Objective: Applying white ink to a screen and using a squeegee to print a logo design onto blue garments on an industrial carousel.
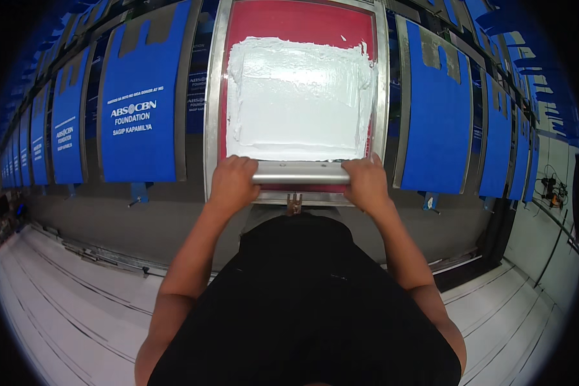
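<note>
Betw. your L hand (235, 180) and R hand (368, 180) sits the squeegee (300, 172), a silvery metal bar just on the body side of the white paint (296, 103). Both hands curl closed round it, one per end, thumbs apparently on the near side; fingertips are partly hidden, so can't tell how hard they press.

Handling, at a guess: stiff, not fragile, prob. light-to-mod. for two hands. Wet paint could make it slippery, so the ends, where you've got it, look the best hold. Red screen (302, 19), beyond the paint, is prob. thinner & easier to harm.

Long axis runs L–R, hand to hand, approx. square to the side rails of the metal frame (214, 96); its long far side faces the paint. Bottom edge's out of view, so can't tell tilt. Flat blue bags (138, 109) lie out past either hand.
</note>
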{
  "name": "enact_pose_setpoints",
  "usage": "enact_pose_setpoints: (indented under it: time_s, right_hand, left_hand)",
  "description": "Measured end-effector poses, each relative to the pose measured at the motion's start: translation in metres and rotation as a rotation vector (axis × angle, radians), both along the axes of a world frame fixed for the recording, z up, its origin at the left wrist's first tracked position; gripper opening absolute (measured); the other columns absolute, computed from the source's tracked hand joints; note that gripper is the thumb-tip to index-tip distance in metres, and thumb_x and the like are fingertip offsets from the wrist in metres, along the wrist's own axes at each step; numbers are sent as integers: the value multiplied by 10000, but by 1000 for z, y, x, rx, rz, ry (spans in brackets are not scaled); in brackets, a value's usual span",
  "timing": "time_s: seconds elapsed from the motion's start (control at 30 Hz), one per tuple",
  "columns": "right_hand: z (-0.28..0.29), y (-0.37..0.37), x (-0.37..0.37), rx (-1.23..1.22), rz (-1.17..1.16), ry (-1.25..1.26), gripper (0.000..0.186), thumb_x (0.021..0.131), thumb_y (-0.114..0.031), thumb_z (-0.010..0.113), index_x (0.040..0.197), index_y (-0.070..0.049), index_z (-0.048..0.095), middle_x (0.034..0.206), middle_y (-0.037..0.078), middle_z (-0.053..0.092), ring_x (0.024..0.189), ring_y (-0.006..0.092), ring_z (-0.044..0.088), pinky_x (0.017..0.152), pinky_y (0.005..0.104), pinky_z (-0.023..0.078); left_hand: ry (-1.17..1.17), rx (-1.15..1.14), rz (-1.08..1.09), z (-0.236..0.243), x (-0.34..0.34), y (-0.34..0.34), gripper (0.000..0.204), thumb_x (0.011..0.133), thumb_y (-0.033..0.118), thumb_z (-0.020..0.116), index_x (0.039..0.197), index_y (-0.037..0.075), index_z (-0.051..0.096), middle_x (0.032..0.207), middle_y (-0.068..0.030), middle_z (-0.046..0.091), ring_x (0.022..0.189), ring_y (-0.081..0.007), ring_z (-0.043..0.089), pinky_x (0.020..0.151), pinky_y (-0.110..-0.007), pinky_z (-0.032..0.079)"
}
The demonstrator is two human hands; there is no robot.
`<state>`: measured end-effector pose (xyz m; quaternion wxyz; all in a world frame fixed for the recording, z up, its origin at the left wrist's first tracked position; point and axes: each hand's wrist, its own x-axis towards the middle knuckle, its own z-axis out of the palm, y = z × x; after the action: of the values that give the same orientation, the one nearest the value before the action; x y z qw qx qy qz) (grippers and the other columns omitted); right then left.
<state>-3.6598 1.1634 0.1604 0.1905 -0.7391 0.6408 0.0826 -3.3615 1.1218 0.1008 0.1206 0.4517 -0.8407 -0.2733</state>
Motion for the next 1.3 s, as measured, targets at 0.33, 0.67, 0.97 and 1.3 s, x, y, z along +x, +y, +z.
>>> enact_pose_setpoints:
  time_s: [0.33,0.67,0.97,1.3]
  right_hand:
    - [-23,-27,-3,-124,-72,34,425,544,-13,677,963,-80,673,916,117,680,906,318,624,1015,521,389]
    - [-11,-151,-42,-32,-13,97,350,673,-118,605,1009,-157,694,876,145,687,865,334,659,757,450,531]
    - [-49,-50,-29,-168,26,41,423,584,-28,688,995,-132,689,899,120,688,887,300,641,1033,480,381]
    - [2,-72,-21,56,43,164,456,661,-47,595,1093,-160,687,862,143,682,952,328,622,866,455,507]
  left_hand:
    - [-93,-91,41,-25,-12,-31,348,621,60,699,964,64,639,954,-124,649,879,-298,622,754,-405,491]
    - [-233,40,67,5,-32,-160,317,743,324,744,946,86,686,830,-148,689,803,-326,672,716,-437,535]
    - [-55,-69,73,-32,-23,-67,302,593,29,703,890,75,667,795,-147,641,780,-328,624,735,-443,503]
    - [-233,117,79,8,-13,-81,343,679,152,769,1010,113,687,963,-146,672,902,-321,641,794,-446,510]
